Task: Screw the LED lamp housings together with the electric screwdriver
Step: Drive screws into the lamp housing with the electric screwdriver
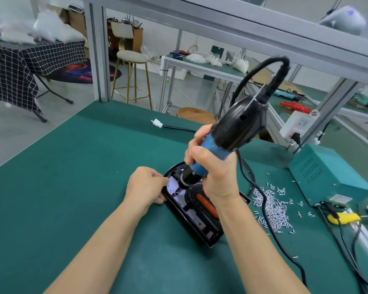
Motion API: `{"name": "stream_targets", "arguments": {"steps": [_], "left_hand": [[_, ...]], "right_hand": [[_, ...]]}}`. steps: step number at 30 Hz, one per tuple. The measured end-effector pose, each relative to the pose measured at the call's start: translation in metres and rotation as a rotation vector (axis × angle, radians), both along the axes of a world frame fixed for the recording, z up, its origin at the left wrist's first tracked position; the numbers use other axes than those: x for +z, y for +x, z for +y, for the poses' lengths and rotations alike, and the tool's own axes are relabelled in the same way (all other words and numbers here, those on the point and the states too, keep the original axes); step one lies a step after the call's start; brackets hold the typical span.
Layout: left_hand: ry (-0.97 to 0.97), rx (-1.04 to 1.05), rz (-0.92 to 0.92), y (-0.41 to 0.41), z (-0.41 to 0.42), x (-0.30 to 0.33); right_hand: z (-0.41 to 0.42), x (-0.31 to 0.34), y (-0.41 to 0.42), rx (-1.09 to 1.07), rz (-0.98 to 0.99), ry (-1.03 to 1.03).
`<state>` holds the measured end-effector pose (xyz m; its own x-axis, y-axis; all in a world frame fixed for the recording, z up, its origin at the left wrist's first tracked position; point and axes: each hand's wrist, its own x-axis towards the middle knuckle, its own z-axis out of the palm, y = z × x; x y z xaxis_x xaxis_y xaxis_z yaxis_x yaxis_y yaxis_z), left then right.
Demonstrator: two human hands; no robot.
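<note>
**Green bench, driver bearing down**

Green mat (72, 166) is carrying the housing (191, 211), lying flat for driving. Right hand (212, 166) is wrapping the screwdriver (225, 134), tip down inside. Left hand (145, 185), fingers curled, is steadying the rim. Screws (272, 206) are lying beside.

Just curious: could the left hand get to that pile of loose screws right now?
Probably not directly: the screws lie right of the lamp housing, and the right hand with the screwdriver stands between.
</note>
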<state>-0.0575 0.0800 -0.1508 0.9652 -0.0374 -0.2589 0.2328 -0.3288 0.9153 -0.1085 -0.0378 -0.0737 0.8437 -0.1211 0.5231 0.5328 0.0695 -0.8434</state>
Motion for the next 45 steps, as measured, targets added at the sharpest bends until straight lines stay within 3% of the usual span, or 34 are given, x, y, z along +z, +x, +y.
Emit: {"name": "stream_targets", "arguments": {"steps": [6, 13, 19, 22, 23, 26, 29, 33, 37, 45], "left_hand": [[0.001, 0.015, 0.003, -0.002, -0.001, 0.001], [0.054, 0.029, -0.040, -0.009, -0.003, 0.005], [0.202, -0.026, -0.055, -0.011, -0.005, 0.011], [0.586, -0.068, -0.233, -0.016, -0.012, 0.023], [0.636, -0.073, -0.313, -0.020, -0.017, 0.030], [0.507, -0.120, -0.647, -0.039, -0.040, 0.050], [0.370, -0.342, -0.912, -0.066, -0.071, 0.066], [0.660, -0.689, -1.085, -0.096, -0.115, 0.061], [0.974, -0.807, -1.008, -0.113, -0.144, 0.048], [1.056, -0.769, -0.917, -0.116, -0.155, 0.024]], "right_hand": [[0.002, 0.001, -0.004, 0.036, -0.013, -0.027], [-0.013, 0.003, -0.008, -0.180, -0.088, 0.441], [-0.054, 0.021, -0.038, -0.236, -0.152, 0.515], [-0.075, 0.030, -0.063, -0.300, -0.187, 0.514], [-0.081, 0.031, -0.071, -0.328, -0.196, 0.521], [-0.100, 0.037, -0.091, -0.407, -0.198, 0.551], [-0.115, 0.040, -0.107, -0.469, -0.187, 0.581], [-0.130, 0.039, -0.125, -0.551, -0.177, 0.614], [-0.140, 0.035, -0.140, -0.586, -0.177, 0.628], [-0.158, 0.028, -0.163, -0.621, -0.197, 0.629]]}}
